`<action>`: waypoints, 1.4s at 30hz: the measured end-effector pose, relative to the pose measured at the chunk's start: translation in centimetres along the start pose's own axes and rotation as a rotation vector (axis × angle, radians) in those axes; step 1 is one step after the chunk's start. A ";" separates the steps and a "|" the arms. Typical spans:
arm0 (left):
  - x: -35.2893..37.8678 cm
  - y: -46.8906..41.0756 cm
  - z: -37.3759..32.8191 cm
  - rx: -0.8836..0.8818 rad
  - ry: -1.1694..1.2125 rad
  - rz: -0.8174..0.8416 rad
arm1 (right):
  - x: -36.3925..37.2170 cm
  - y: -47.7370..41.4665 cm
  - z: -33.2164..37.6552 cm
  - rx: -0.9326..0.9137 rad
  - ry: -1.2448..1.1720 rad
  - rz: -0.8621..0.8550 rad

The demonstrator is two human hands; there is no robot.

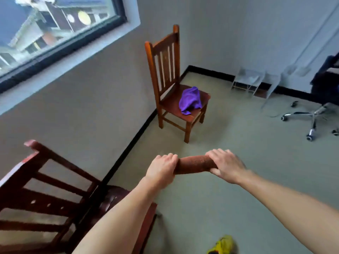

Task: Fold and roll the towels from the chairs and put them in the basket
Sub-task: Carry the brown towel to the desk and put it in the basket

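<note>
On the seat of the far wooden chair (169, 104), standing against the wall below the window (45, 33), a purple towel (189, 99) lay in a loose, unfolded heap. A second, darker wooden chair (16, 178) stood close at your left, its seat partly hidden under your left forearm. An office chair (313, 116) on castors and a clear stand (247, 79) sat well off to the right by the back wall, and something yellow (222, 244) showed at the bottom edge, too blurred to name. You held the rolled brown towel (195, 165) in the air above the floor (238, 198), between the two wooden chairs. Your left hand (161, 167) was curled round its left end and your right hand (224, 166) wrapped over its right end. The roll's long axis ran left to right across your view, nearly level.
</note>
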State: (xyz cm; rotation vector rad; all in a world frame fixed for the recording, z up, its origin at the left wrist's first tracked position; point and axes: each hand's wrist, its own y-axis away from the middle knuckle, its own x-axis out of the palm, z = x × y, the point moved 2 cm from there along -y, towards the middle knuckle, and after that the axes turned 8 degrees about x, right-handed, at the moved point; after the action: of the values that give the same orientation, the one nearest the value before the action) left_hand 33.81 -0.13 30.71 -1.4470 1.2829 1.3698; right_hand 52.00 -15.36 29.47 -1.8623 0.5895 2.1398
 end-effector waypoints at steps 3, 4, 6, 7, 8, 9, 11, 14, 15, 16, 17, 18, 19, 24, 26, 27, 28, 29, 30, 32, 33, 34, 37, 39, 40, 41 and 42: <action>-2.2 -7.2 -4.3 0.104 -0.066 -0.005 | -2.7 0.9 -7.5 0.098 -0.005 -0.044; -2.7 -9.2 -5.3 0.117 -0.074 0.000 | -3.4 0.9 -9.4 0.113 -0.004 -0.048; -3.5 -14.5 -8.8 0.173 -0.080 -0.030 | -4.9 1.7 -15.0 0.174 0.005 -0.074; -3.8 -17.0 -10.8 0.202 -0.080 -0.031 | -5.7 2.3 -17.8 0.205 0.015 -0.087; -4.3 -19.3 -12.9 0.222 -0.077 -0.027 | -6.4 3.0 -20.6 0.233 0.020 -0.095; -4.6 -21.2 -14.7 0.242 -0.060 -0.029 | -7.1 3.7 -22.9 0.255 0.022 -0.105; -5.3 -25.6 -19.1 0.309 -0.054 -0.034 | -8.4 5.5 -28.2 0.318 0.035 -0.116; -6.4 -31.3 -24.4 0.410 -0.069 -0.035 | -10.1 7.9 -34.6 0.416 0.048 -0.120; -6.8 -33.8 -26.5 0.455 -0.079 -0.036 | -10.6 8.7 -37.2 0.459 0.048 -0.133; -7.0 -36.0 -28.0 0.489 -0.093 -0.034 | -10.9 9.3 -39.2 0.496 0.048 -0.136; -7.3 -38.0 -29.6 0.517 -0.109 -0.021 | -11.2 9.8 -41.1 0.529 0.047 -0.136; -7.4 -39.9 -31.1 0.548 -0.115 -0.015 | -11.3 10.3 -42.9 0.564 0.043 -0.138; -7.3 -42.4 -33.2 0.592 -0.128 -0.011 | -11.3 11.0 -45.4 0.607 0.041 -0.143; -7.1 -53.3 -42.7 0.790 -0.142 0.009 | -11.9 13.9 -56.5 0.814 0.041 -0.160; -7.3 -57.7 -47.0 0.883 -0.159 0.027 | -12.3 15.7 -60.3 0.907 0.028 -0.166; -7.3 -59.9 -49.7 0.939 -0.173 0.036 | -12.5 17.0 -62.4 0.956 0.023 -0.178; -7.5 -61.3 -51.9 0.985 -0.186 0.052 | -12.6 18.1 -63.9 0.998 0.021 -0.189; -7.7 -63.0 -55.0 1.038 -0.208 0.065 | -12.7 19.8 -65.6 1.062 0.008 -0.193; -7.9 -63.8 -56.7 1.064 -0.208 0.083 | -12.8 20.8 -66.5 1.094 0.001 -0.197; -7.4 -65.9 -62.5 1.166 -0.203 0.114 | -12.2 24.4 -69.4 1.198 -0.020 -0.188; -7.0 -66.6 -65.1 1.209 -0.213 0.122 | -11.8 26.1 -70.6 1.242 -0.026 -0.180; -6.4 -67.3 -68.2 1.256 -0.207 0.136 | -11.4 28.2 -72.0 1.290 -0.029 -0.179; -4.2 -68.8 -76.8 1.394 -0.221 0.169 | -10.1 34.1 -76.1 1.400 -0.052 -0.169; -2.4 -69.8 -83.6 1.474 -0.216 0.171 | -9.0 38.7 -79.8 1.463 -0.080 -0.161; -2.0 -70.1 -85.6 1.497 -0.208 0.171 | -8.8 40.0 -81.0 1.478 -0.084 -0.161; -1.4 -70.6 -88.9 1.521 -0.206 0.175 | -8.6 42.1 -83.1 1.504 -0.092 -0.159; -1.0 -71.1 -91.8 1.537 -0.200 0.181 | -8.5 44.0 -84.9 1.525 -0.095 -0.172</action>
State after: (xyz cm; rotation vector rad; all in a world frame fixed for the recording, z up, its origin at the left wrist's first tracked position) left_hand 123.82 -73.18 36.89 -0.1181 1.6736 0.2600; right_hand 109.36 -92.10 35.18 -0.8343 1.3852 0.9426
